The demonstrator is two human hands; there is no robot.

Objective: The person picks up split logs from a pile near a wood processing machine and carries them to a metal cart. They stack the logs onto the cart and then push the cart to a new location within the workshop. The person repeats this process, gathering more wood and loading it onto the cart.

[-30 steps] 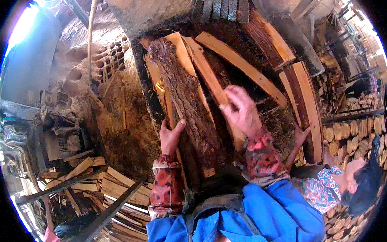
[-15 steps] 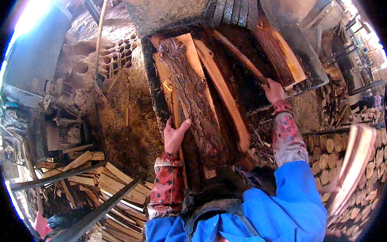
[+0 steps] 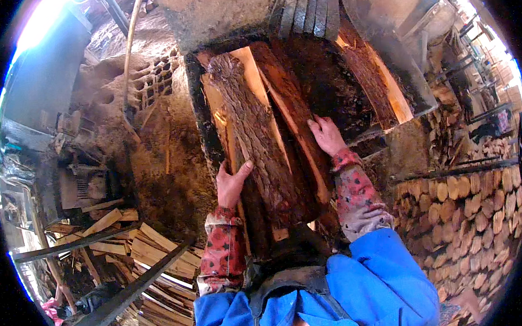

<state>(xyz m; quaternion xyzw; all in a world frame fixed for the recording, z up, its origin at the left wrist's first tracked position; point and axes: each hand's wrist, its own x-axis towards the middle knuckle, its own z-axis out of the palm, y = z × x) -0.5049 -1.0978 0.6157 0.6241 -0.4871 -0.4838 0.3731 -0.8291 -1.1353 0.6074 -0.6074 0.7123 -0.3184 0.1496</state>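
Note:
In front of me several split logs lie side by side in a dark, sooty opening. A thick bark-covered split log (image 3: pixel 248 123) rests on top of paler pieces. My left hand (image 3: pixel 231 184) is wrapped round the near left side of this stack, thumb on the bark edge, fingertips partly hidden. Along the right side of the stack lies a reddish split log (image 3: pixel 294 121). My right hand (image 3: pixel 328 136) is curled against its right edge, its thumb not clearly visible. Farther right, another split log (image 3: pixel 373 73) with bark and a pale face lies apart.
Ridged dark panels (image 3: pixel 310 12) hang above the opening. Stacked firewood (image 3: pixel 464 213) forms a wall on the right. Split wood (image 3: pixel 160 253) is piled at lower left behind dark bars (image 3: pixel 144 282). A blurred hand (image 3: pixel 468 304) of another person shows at lower right.
My right hand has moved left from the thin stick's end to the stack's right log. The stick has gone from view; a reddish barked face shows there now. The blurred pale log at right is gone.

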